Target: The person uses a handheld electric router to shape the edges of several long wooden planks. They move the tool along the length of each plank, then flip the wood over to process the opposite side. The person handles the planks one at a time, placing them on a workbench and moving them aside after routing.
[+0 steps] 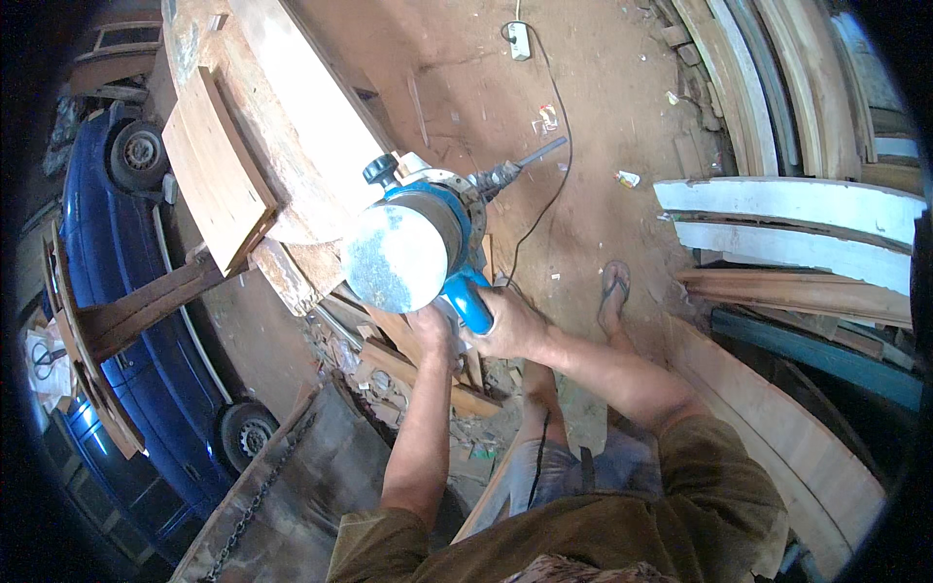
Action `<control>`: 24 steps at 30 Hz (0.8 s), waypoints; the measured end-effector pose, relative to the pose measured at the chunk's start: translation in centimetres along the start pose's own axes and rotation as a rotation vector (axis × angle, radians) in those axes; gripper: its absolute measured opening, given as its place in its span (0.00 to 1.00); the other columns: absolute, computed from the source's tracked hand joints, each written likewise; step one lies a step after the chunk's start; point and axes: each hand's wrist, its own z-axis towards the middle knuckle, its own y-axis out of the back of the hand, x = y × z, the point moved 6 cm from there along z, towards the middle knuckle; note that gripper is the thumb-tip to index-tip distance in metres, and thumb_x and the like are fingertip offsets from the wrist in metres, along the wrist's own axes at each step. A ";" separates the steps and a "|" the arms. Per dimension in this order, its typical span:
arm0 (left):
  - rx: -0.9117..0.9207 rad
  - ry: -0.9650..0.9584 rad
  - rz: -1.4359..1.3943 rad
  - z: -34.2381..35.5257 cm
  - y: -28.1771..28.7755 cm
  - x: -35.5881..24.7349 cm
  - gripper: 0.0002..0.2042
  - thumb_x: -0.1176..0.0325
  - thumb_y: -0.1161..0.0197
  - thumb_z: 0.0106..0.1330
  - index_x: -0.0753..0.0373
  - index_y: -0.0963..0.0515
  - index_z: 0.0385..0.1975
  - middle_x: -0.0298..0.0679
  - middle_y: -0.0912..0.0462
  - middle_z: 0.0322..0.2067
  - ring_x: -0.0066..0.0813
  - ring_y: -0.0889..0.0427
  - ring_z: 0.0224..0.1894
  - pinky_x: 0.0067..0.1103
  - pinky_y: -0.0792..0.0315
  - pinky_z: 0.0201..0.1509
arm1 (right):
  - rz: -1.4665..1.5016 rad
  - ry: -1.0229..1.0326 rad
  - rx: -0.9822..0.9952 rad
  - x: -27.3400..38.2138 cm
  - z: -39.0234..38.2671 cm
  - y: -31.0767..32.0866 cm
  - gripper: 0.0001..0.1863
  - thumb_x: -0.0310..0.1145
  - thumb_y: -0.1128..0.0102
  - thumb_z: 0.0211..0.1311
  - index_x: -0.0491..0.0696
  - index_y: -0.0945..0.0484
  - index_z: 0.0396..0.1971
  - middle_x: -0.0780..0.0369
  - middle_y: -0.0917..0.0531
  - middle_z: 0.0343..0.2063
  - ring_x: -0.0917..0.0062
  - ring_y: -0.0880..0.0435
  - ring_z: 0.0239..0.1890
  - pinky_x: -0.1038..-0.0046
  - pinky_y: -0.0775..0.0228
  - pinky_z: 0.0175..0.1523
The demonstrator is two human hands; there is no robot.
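Your right hand (515,327) clamps the blue, silver-capped metal power tool (413,243); your left hand (433,328), at its six o'clock: grip hidden, cannot tell.

No lettering, number, brand or sign can be read anywhere in view. The round, pale top of the blue power tool (413,243) shows only blotchy patches with no legible marking. The small coloured scraps (628,179) on the ground (593,87) are too small to make out any print, and the white socket block (520,41) bears nothing readable either.
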 end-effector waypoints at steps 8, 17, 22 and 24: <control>0.000 -0.022 0.130 1.8 0.3 8.1 0.28 0.49 0.60 0.81 0.71 0.30 0.61 0.56 0.20 0.50 0.49 0.21 0.53 0.38 0.32 0.60 | 0.019 -0.009 0.031 -0.4 2.3 -0.2 0.16 0.26 0.31 0.52 0.41 0.27 0.39 0.58 0.20 0.21 0.69 0.16 0.24 0.66 0.25 0.33; -0.018 0.062 0.247 1.3 0.6 6.6 0.26 0.53 0.59 0.81 0.70 0.32 0.64 0.58 0.22 0.53 0.52 0.23 0.55 0.39 0.33 0.62 | -0.022 -0.046 0.021 0.6 5.9 -0.4 0.13 0.26 0.34 0.55 0.42 0.27 0.38 0.59 0.21 0.21 0.75 0.20 0.24 0.69 0.26 0.33; -0.175 -0.175 0.272 3.1 0.2 4.1 0.25 0.60 0.52 0.79 0.75 0.35 0.66 0.64 0.32 0.62 0.60 0.36 0.67 0.45 0.43 0.72 | 0.001 0.002 -0.045 1.9 8.6 -0.2 0.12 0.26 0.35 0.56 0.41 0.27 0.38 0.61 0.21 0.23 0.78 0.21 0.26 0.69 0.26 0.35; -0.255 -0.230 0.241 6.3 0.1 3.4 0.25 0.61 0.50 0.77 0.75 0.35 0.66 0.65 0.36 0.64 0.62 0.39 0.68 0.46 0.46 0.73 | 0.007 -0.019 -0.030 1.9 9.6 -0.5 0.16 0.27 0.34 0.55 0.42 0.25 0.43 0.55 0.19 0.24 0.69 0.16 0.28 0.65 0.24 0.38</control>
